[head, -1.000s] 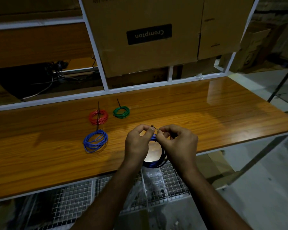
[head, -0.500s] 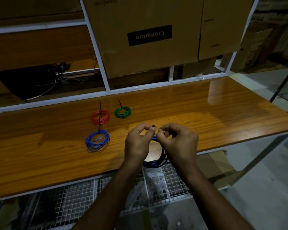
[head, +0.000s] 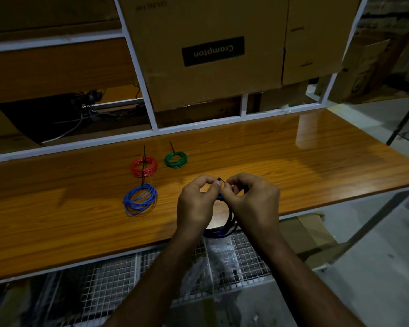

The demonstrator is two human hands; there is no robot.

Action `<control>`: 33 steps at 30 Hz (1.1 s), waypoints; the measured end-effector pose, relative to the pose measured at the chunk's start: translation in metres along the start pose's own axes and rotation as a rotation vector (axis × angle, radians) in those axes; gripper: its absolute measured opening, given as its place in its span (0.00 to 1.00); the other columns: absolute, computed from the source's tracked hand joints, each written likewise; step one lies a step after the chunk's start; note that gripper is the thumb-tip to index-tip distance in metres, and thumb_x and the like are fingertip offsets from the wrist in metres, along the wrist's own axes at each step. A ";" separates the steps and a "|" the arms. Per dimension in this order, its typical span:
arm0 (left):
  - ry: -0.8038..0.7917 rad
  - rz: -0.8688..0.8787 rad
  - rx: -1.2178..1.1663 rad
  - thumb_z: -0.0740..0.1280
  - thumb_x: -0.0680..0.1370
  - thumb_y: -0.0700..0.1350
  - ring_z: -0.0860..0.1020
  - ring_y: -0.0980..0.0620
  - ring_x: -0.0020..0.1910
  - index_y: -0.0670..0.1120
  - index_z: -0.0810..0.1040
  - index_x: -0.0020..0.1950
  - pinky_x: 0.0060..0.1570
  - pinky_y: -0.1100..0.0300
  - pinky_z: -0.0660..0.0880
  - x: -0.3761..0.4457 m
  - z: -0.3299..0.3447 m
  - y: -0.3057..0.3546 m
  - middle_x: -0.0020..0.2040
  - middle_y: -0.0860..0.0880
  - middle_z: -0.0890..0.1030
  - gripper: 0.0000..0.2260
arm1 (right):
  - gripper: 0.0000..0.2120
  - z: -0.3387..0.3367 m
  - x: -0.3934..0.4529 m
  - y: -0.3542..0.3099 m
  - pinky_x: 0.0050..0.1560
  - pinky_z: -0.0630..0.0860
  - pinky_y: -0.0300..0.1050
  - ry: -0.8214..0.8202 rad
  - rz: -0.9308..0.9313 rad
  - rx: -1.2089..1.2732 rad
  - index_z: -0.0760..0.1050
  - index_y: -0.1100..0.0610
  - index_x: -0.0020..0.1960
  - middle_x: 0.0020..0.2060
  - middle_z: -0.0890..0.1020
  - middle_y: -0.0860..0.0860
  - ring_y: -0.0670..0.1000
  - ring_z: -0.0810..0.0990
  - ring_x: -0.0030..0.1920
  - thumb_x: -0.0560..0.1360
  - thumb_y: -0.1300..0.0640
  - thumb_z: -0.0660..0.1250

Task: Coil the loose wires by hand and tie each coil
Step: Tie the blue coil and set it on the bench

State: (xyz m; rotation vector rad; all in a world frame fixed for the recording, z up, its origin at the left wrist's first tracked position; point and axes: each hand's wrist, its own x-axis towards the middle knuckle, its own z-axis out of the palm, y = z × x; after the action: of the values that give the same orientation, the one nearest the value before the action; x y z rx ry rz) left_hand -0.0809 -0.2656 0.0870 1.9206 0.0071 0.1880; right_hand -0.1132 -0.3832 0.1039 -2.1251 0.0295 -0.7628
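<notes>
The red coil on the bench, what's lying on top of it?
A black tie runs across the red coil, its tail pointing toward the shelf frame. Whether it loops underneath cannot be seen.

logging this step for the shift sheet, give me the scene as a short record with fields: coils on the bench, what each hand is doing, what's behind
finished coils on bench: red coil, green coil, blue coil, each lying flat with a black tie sticking out
bench: wooden bench top
coil in work: dark blue coil, held at the near edge, partly hidden by the hands
left hand: pinches the black tie at the coil's top
right hand: pinches the same spot from the other side
behind: cardboard box marked Crompton, upside down
</notes>
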 end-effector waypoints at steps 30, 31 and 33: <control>-0.084 0.166 -0.064 0.67 0.81 0.49 0.76 0.46 0.29 0.58 0.80 0.45 0.32 0.49 0.72 -0.002 -0.011 0.001 0.31 0.48 0.80 0.06 | 0.07 -0.018 0.080 0.005 0.31 0.72 0.38 -0.823 0.444 0.387 0.80 0.56 0.50 0.43 0.81 0.51 0.47 0.77 0.40 0.79 0.53 0.67; -0.078 0.165 -0.058 0.67 0.81 0.49 0.75 0.52 0.28 0.58 0.80 0.45 0.32 0.53 0.71 -0.001 -0.011 0.002 0.30 0.52 0.80 0.06 | 0.06 -0.015 0.078 0.004 0.31 0.72 0.38 -0.829 0.431 0.398 0.80 0.56 0.49 0.42 0.81 0.50 0.46 0.77 0.40 0.78 0.54 0.68; -0.075 0.166 -0.058 0.67 0.80 0.48 0.76 0.58 0.29 0.57 0.80 0.45 0.34 0.57 0.72 -0.001 -0.011 0.002 0.31 0.57 0.80 0.06 | 0.04 -0.012 0.078 0.003 0.32 0.73 0.38 -0.810 0.426 0.405 0.80 0.56 0.46 0.39 0.81 0.50 0.46 0.77 0.39 0.78 0.56 0.69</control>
State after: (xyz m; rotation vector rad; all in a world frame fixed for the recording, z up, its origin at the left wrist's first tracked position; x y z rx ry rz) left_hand -0.0833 -0.2562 0.0926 1.8693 -0.2067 0.2246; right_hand -0.0557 -0.4156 0.1467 -1.8016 -0.0958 0.3409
